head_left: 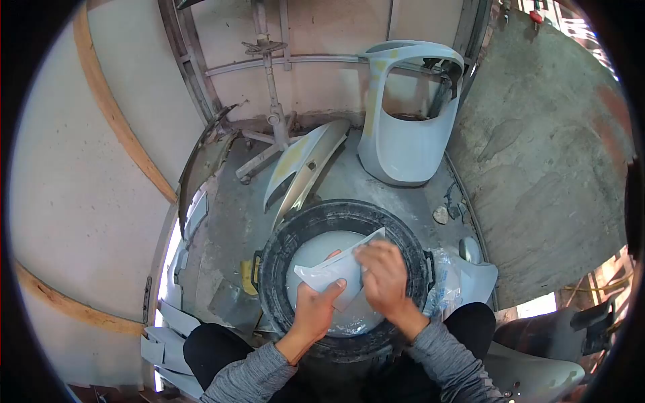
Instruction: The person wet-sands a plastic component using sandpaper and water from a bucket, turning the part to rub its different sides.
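A pale grey, glossy wet panel piece (328, 274) with pointed corners is held over the tub. My left hand (314, 309) grips its lower edge, thumb on the near face and a fingertip showing behind the top edge. Against the panel's right end is my right hand (384, 277), fingers bent and slightly blurred; whatever may be under them is hidden. Below both hands stands a round black tub (274, 285) with two side handles. Cloudy whitish water (319, 247) fills part of it.
Behind the tub lies a curved silver-and-white panel (316, 158). A large white frame-like body part (403, 158) stands at back right, and a wheeled metal stand (272, 117) at back left. Clear plastic wrap (445, 279) sits right of the tub. Walls close in both sides.
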